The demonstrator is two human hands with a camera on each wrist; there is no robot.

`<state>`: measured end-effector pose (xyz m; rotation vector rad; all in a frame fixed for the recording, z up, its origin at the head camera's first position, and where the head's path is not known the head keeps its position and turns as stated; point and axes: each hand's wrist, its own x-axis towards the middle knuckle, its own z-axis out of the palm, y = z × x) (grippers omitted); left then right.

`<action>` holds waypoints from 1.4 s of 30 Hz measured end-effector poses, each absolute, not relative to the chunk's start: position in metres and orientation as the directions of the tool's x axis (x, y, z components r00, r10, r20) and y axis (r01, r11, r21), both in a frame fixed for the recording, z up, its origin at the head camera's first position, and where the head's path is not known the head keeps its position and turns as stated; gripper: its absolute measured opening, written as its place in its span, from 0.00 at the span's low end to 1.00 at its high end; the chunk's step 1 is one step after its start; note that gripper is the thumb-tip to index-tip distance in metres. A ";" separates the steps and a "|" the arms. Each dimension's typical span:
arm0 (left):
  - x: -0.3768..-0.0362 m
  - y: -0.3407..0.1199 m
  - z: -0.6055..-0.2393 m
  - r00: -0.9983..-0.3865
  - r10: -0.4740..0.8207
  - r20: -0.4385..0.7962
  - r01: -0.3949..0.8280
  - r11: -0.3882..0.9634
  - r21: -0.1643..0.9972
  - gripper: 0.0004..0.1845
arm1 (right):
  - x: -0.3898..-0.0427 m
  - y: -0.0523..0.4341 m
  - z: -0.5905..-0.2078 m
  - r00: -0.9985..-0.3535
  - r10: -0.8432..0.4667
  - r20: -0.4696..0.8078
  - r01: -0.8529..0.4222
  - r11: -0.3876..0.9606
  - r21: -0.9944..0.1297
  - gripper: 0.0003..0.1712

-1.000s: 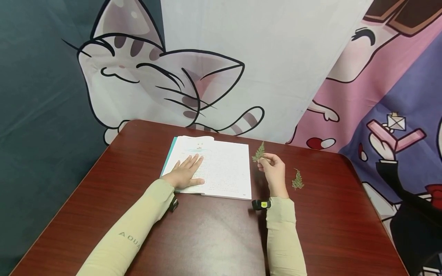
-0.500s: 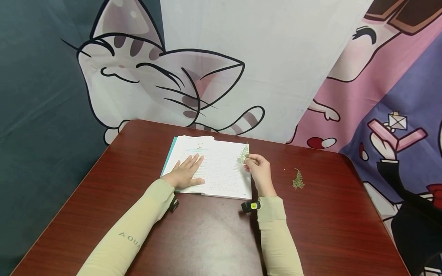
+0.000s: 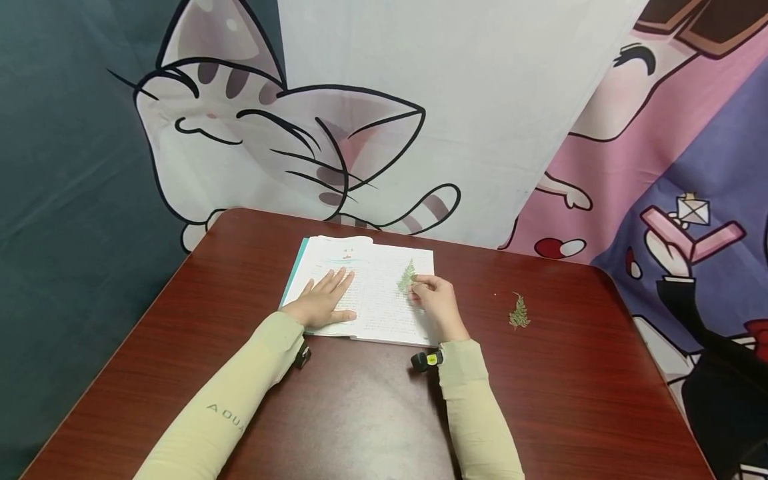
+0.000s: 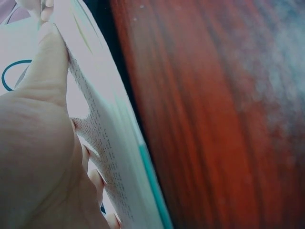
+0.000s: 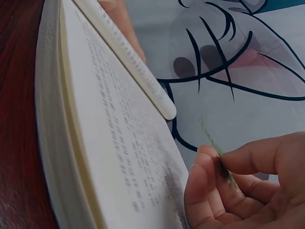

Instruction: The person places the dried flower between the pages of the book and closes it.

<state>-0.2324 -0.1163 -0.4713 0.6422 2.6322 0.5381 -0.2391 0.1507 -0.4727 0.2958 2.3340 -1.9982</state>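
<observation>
An open book (image 3: pixel 384 313) with printed pages and a teal cover edge lies on the table. My left hand (image 3: pixel 323 301) rests flat on its left page, fingers spread. Over the right page, my right hand (image 3: pixel 437 301) pinches a green fern leaf (image 3: pixel 407 275) between thumb and fingertips. In the right wrist view the same fern leaf (image 5: pixel 209 131) stands edge-on above the pinching fingers (image 5: pixel 252 155), apart from the page. The left wrist view shows the left thumb and palm (image 4: pixel 33 143) against the printed page. A second fern leaf (image 3: pixel 519 312) lies on the table to the right.
The reddish-brown wooden table (image 3: pixel 576 373) reaches toward a cartoon cat backdrop (image 3: pixel 492 120) behind it. A tiny pale speck (image 3: pixel 495 294) lies between the right hand and the second leaf. Each wrist carries a small black camera.
My right hand has moved left with the fern leaf, from beside the book to over its right page. The left hand has stayed in place on the left page.
</observation>
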 end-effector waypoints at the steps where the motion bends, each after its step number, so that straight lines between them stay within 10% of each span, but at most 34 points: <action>1: -0.232 -0.117 -0.471 -0.824 0.501 -0.265 0.357 0.822 0.444 0.49 | -0.240 0.150 -0.474 -0.980 0.101 -0.170 0.184 0.151 -0.971 0.14; 42: -0.232 -0.116 -0.471 -0.825 0.495 -0.272 0.353 0.827 0.437 0.49 | -0.253 0.138 -0.484 -0.976 0.135 -0.170 0.216 0.521 -0.826 0.16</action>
